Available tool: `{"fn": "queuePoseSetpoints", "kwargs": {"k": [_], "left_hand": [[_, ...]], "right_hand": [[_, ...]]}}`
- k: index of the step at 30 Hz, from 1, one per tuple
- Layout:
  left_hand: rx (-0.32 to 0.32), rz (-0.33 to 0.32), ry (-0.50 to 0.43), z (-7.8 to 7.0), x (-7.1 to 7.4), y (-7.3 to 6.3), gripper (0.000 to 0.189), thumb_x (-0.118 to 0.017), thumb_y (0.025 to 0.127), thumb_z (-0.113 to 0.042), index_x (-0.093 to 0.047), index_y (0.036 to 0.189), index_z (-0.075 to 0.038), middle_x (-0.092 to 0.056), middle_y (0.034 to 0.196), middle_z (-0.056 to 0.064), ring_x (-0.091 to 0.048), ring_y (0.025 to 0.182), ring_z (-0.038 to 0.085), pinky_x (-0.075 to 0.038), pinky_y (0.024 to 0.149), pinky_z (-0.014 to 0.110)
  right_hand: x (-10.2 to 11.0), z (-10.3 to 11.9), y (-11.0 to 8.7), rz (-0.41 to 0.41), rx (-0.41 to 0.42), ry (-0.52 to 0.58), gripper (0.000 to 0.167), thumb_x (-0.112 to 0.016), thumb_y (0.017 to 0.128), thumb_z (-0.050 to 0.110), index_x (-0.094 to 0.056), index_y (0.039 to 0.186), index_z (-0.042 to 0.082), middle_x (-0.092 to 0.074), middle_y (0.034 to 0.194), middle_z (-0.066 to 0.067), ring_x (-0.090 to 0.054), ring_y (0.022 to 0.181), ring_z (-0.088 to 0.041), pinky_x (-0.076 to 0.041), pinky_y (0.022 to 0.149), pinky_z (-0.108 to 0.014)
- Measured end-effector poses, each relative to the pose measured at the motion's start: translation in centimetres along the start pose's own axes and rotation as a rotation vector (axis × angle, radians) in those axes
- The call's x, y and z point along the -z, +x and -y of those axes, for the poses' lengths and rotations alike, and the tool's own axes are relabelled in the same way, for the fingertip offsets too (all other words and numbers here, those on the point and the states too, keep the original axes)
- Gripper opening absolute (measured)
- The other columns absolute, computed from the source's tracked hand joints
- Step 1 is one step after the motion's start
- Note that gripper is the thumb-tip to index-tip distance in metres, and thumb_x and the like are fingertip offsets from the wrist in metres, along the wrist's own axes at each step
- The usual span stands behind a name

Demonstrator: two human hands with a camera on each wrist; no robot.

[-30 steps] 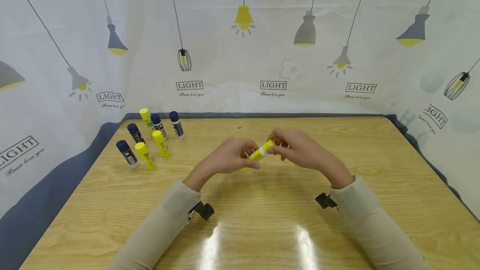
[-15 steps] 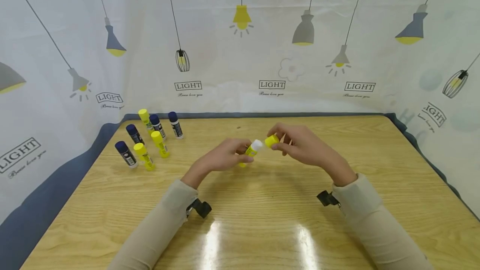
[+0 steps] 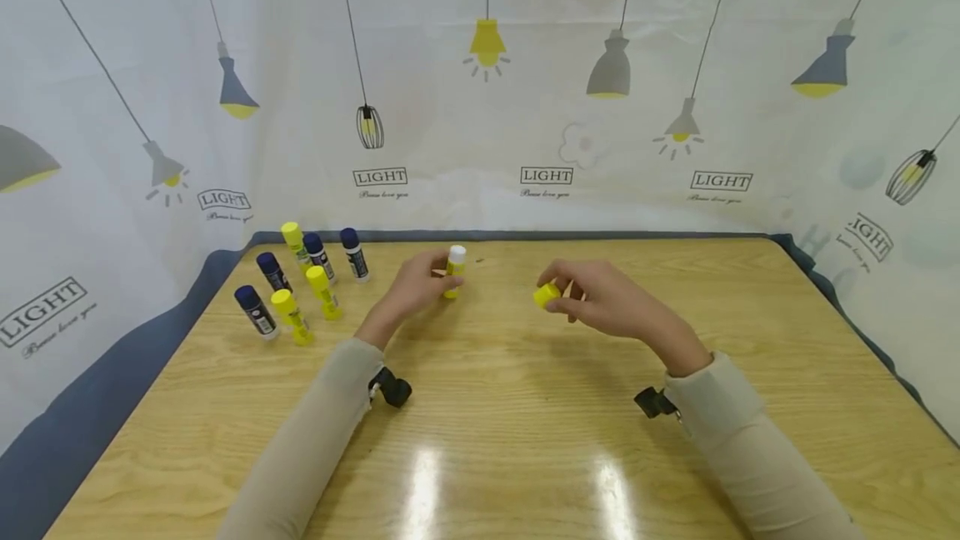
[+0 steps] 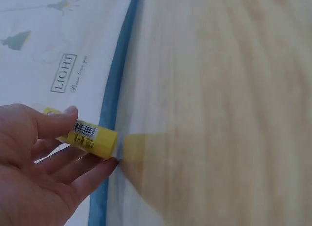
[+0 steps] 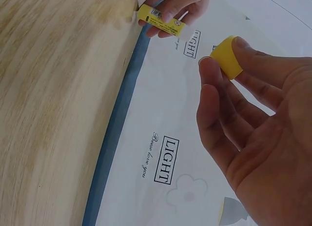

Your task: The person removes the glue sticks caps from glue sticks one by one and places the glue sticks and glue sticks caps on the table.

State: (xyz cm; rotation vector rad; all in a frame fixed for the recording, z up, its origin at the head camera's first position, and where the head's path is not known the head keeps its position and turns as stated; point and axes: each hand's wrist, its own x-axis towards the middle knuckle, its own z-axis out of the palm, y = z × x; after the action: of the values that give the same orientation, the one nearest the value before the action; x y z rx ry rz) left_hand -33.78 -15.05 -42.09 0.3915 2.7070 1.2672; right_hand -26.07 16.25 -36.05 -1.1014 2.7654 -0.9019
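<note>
My left hand holds an uncapped yellow glue stick upright between thumb and fingers, its white top uppermost. The left wrist view shows the yellow base of this glue stick close over the table, with the barcode side facing the camera. Off to the right, my right hand pinches the yellow cap above the table. Seen from the right wrist, the cap sits between thumb and fingertips, apart from the glue stick in the other hand.
Left of my left hand stand several capped glue sticks, some with a dark blue cap, others all yellow. The wooden table ends at a printed cloth backdrop along its far side.
The cap has come off the glue stick. My left hand has carried the stick away to the left and back and turned it upright, while the right hand stays near its place with the cap.
</note>
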Motion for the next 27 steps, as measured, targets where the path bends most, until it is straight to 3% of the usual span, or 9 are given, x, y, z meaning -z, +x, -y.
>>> {"fn": "queuePoseSetpoints", "kwargs": {"k": [4,10,21,27], "left_hand": [[0.053,-0.071,-0.05,0.8,0.3,1.3,0.048,-0.064,0.104,-0.017,-0.051,0.149,-0.006,-0.055,0.152,0.018,-0.053,0.14,0.037,-0.048,0.113,0.049],[0.129,-0.135,-0.129,1.7,1.0,2.5,0.048,-0.057,0.106,-0.011,-0.044,0.15,0.002,-0.049,0.155,0.024,-0.048,0.144,0.037,-0.046,0.115,0.047],[0.126,-0.152,-0.062,2.1,1.0,2.4,0.045,-0.065,0.103,-0.014,-0.051,0.143,0.0,-0.056,0.148,0.023,-0.054,0.139,0.038,-0.045,0.115,0.049],[0.141,-0.133,-0.062,2.0,1.2,1.4,0.055,-0.072,0.099,-0.02,-0.049,0.144,0.0,-0.058,0.144,0.023,-0.055,0.136,0.039,-0.046,0.113,0.052]], "right_hand": [[0.1,-0.1,-0.1,0.009,-0.014,0.001,0.03,-0.07,0.1,0.015,-0.064,0.127,0.006,-0.073,0.102,-0.004,-0.069,0.072,-0.013,-0.056,0.066,-0.028],[0.3,0.0,0.0,0.023,-0.029,0.005,0.03,-0.07,0.1,0.018,-0.064,0.128,0.009,-0.073,0.102,-0.003,-0.066,0.071,-0.007,-0.056,0.066,-0.028],[0.1,-0.2,0.0,0.031,-0.024,0.008,0.029,-0.069,0.101,0.019,-0.064,0.128,0.009,-0.074,0.103,-0.005,-0.066,0.071,-0.007,-0.055,0.066,-0.029],[0.0,-0.3,-0.1,0.041,-0.02,0.024,0.028,-0.064,0.104,0.019,-0.063,0.13,0.009,-0.074,0.105,-0.009,-0.068,0.072,-0.011,-0.056,0.069,-0.03]]}}
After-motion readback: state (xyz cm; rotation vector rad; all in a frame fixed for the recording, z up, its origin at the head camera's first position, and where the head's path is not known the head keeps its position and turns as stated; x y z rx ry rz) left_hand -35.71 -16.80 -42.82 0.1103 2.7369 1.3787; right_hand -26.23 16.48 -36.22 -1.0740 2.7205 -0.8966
